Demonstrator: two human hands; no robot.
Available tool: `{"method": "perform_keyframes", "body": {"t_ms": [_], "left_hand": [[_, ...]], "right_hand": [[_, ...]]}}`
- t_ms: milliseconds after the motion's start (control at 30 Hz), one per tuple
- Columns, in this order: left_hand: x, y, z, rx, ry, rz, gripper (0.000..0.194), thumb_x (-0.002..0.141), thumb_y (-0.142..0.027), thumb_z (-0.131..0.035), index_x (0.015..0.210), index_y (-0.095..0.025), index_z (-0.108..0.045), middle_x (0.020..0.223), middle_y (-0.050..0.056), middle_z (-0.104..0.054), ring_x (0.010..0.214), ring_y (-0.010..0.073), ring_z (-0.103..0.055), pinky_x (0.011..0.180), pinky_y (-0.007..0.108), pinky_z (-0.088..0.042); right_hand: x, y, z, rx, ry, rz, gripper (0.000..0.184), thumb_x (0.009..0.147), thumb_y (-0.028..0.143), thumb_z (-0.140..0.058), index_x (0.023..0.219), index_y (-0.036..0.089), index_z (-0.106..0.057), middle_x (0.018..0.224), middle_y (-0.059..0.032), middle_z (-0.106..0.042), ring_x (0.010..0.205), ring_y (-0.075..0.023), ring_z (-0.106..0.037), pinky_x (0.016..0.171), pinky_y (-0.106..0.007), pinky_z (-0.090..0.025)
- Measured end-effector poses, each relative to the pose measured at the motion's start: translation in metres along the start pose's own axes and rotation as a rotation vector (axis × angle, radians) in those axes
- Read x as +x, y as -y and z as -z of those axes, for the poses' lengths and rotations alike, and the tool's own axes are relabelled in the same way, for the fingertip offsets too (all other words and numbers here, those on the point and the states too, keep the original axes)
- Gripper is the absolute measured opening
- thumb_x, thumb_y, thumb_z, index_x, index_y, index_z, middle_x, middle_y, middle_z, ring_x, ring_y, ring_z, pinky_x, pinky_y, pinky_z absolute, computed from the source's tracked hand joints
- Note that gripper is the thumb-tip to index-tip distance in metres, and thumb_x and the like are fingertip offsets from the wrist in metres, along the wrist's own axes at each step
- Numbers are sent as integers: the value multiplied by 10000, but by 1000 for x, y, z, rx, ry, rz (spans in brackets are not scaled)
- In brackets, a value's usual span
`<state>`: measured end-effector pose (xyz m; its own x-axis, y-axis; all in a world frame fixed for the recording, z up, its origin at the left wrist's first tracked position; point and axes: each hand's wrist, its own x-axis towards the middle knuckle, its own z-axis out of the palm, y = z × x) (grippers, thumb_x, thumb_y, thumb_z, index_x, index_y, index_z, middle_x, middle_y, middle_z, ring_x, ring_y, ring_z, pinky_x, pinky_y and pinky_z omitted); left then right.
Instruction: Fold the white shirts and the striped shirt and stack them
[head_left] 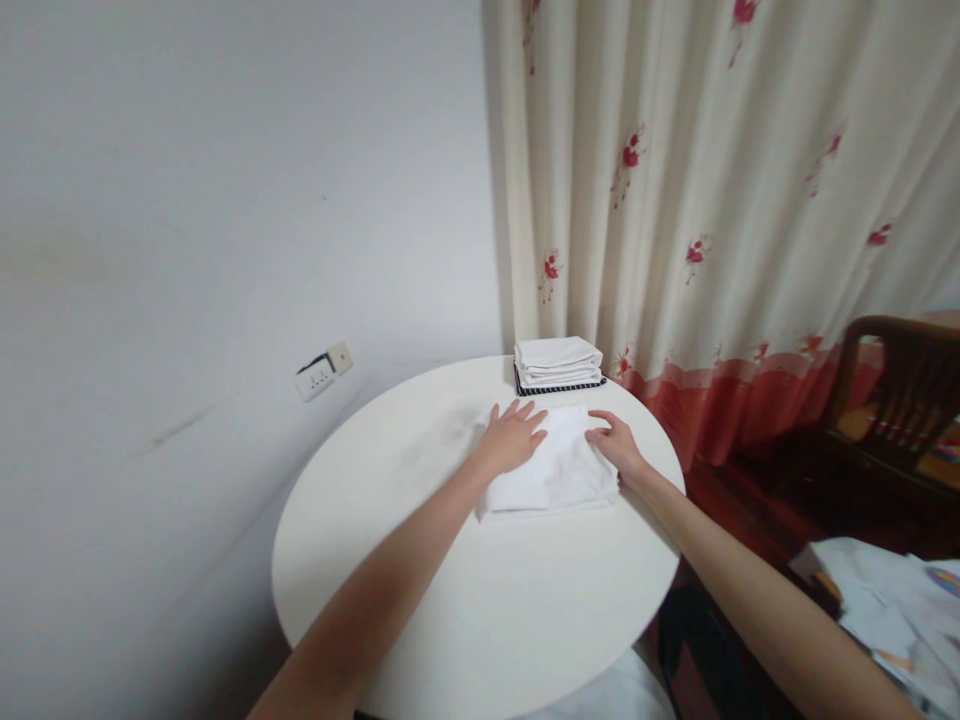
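A folded white cloth (pixel 559 465) lies on the round white table (pixel 480 610), made up of soft layers with its front fold towards me. My left hand (pixel 512 437) rests flat on the cloth's left back part, fingers spread. At the right back edge of the same cloth is my right hand (pixel 616 445), its index finger and thumb apart and touching the fabric. Its other fingers are mostly hidden. Just behind, a stack of folded white cloths (pixel 559 360) sits on a dark piece with a black-and-white edge (pixel 562 388).
A pale wall (pixel 225 200) with a socket (pixel 315 378) stands close on the left. Behind the table hangs a flowered curtain (pixel 637 230). To the right are a wooden chair (pixel 892 400) and a heap of white cloth items (pixel 885 600).
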<state>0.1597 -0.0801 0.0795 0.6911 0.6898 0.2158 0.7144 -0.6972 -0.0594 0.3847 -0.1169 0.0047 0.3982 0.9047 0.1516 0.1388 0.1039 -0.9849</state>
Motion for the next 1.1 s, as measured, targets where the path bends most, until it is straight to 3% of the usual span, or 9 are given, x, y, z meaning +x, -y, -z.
{"method": "perform_keyframes", "body": {"t_ms": [100,233,433,600,667,833,933,1000,1100], "left_hand": [[3,20,-13,-15,137,-55,524,1030,-485,-357,1533,-344,-382,1636,40,-290,1519,331,-211,1179,671,-159],[6,25,-23,-27,226,-85,547,1027,-544,-314,1540,-360,-368,1639,30,-275,1515,329,-223,1186,657,-120],[10,28,-26,-45,250,-94,539,1028,-540,-296,1545,-394,-341,1644,13,-269,1505,317,-255,1187,628,-131],[7,30,-32,-20,227,-114,547,1024,-548,-297,1546,-387,-340,1644,24,-270,1499,320,-267,1181,627,-147],[6,30,-34,-7,215,-115,542,1026,-542,-294,1544,-389,-341,1644,22,-271,1496,314,-276,1184,622,-144],[5,30,-36,21,217,-125,537,1032,-516,-284,1550,-382,-329,1646,21,-266,1489,310,-294,1184,625,-150],[6,28,-34,24,222,-127,540,1034,-505,-285,1555,-371,-324,1646,30,-263,1487,318,-295,1178,632,-161],[6,28,-32,21,222,-125,537,1033,-500,-291,1553,-370,-331,1646,30,-265,1486,319,-298,1178,630,-166],[5,28,-32,10,215,-125,532,1032,-504,-296,1547,-379,-340,1644,25,-273,1486,319,-299,1180,625,-165]], "right_hand": [[1,-2,1,-78,60,1,562,625,225,-586,1179,134,-610,568,61,-575,476,-109,-478,451,-200,-339],[3,-8,5,-169,103,28,509,656,228,-579,1155,140,-619,524,84,-525,433,-99,-423,421,-195,-292],[8,-16,11,-293,107,66,382,716,242,-631,1082,136,-659,533,62,-557,455,-97,-460,435,-184,-316],[4,-7,16,-329,106,19,283,750,248,-693,995,106,-698,619,-17,-656,525,-124,-557,489,-203,-407],[-4,1,20,-362,133,-4,309,789,282,-692,1036,96,-708,679,-47,-689,546,-130,-576,507,-216,-427],[-35,19,29,-349,256,-56,633,797,299,-733,1365,76,-565,688,-28,-686,549,-134,-577,515,-225,-423],[-47,25,31,-364,326,-69,620,843,240,-660,1423,86,-504,706,-20,-689,562,-134,-587,544,-228,-429],[-50,25,32,-479,341,-63,580,876,223,-601,1433,99,-495,812,-60,-724,638,-154,-633,600,-247,-453],[-50,25,34,-852,288,3,503,866,291,-640,1343,140,-591,1047,-148,-728,901,-245,-684,766,-324,-479]]}}
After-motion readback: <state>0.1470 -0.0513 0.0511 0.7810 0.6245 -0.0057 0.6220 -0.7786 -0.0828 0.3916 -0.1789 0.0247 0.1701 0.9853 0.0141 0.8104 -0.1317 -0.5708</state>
